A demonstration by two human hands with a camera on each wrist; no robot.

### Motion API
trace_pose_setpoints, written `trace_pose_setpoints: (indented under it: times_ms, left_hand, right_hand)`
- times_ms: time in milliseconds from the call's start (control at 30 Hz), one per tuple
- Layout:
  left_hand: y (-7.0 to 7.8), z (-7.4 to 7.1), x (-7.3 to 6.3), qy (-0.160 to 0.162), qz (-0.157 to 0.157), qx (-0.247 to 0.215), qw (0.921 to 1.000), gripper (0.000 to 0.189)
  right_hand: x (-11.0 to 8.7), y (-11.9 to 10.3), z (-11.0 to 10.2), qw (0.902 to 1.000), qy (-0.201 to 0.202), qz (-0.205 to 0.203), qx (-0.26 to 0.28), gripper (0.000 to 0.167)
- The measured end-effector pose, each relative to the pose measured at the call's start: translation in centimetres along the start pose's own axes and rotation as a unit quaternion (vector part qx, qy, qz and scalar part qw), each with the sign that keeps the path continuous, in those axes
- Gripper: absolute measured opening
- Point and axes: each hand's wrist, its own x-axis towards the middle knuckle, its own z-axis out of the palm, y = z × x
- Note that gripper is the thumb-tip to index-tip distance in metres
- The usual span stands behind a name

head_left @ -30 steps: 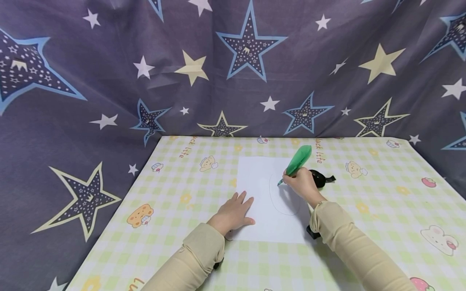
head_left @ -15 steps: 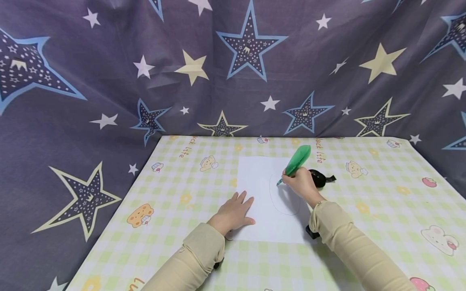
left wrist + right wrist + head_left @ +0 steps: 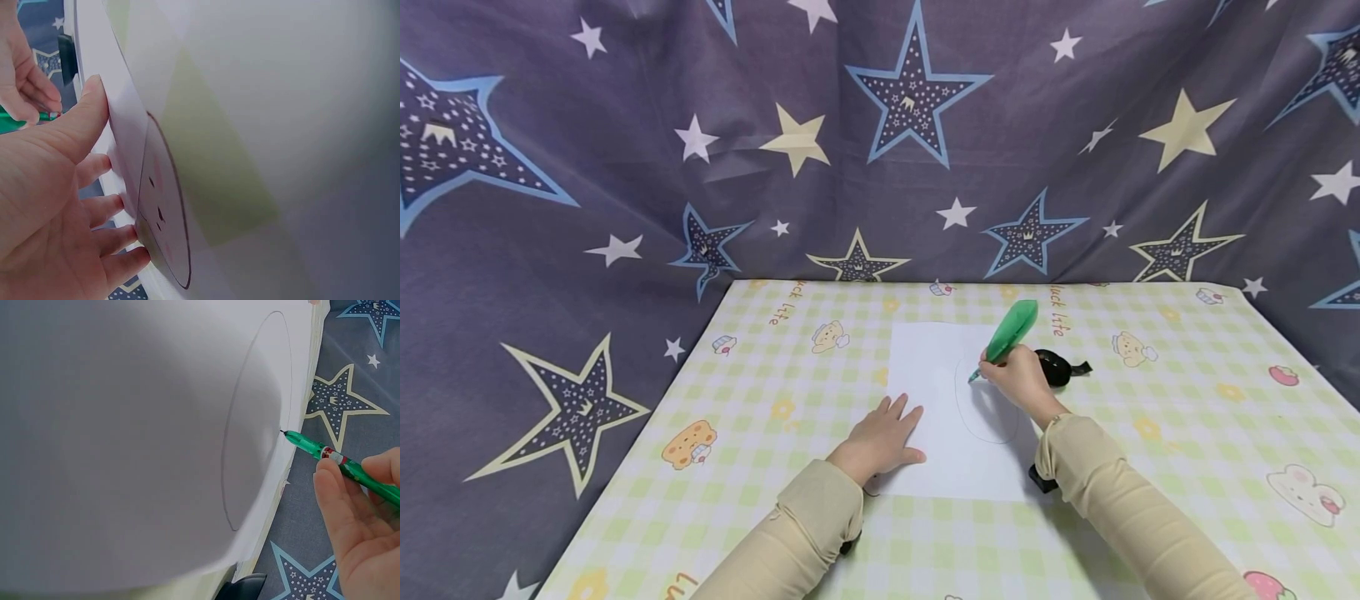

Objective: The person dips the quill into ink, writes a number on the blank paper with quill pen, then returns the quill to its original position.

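Observation:
My right hand [image 3: 1021,379] pinches a green pen [image 3: 1011,333] topped with a leaf-like green plume, over a white sheet of paper [image 3: 925,354]. In the right wrist view, the dark pen tip is at the paper, close beside a thin oval outline [image 3: 223,450]. Thumb and fingertips hold the pen around a red-and-white printed band. On the sheet's left edge rests my left hand [image 3: 880,437], fingers spread and thumb out to the side. The left wrist view shows its fingertips along the edge of the paper and the printed cloth.
A glossy black rounded object [image 3: 1056,368] with a flat tab lies just right of my right hand, partly hidden. The table [image 3: 1187,433] has a green-checked cloth printed with cartoon figures. A dark star-patterned curtain [image 3: 880,192] hangs behind and to the sides.
The pen and my right hand have shifted slightly left across the paper. My left hand and the sheet stay where they were.

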Motion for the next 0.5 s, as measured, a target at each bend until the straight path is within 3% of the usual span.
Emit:
trace_pose_setpoints:
  times_ms: [500]
  left_hand:
    - [-0.14, 0.18, 0.2, -0.005, -0.005, 0.002, 1.0, 0.07]
  right_hand:
    - [0.04, -0.01, 0.13, 1.0, -0.002, -0.006, -0.003, 0.012]
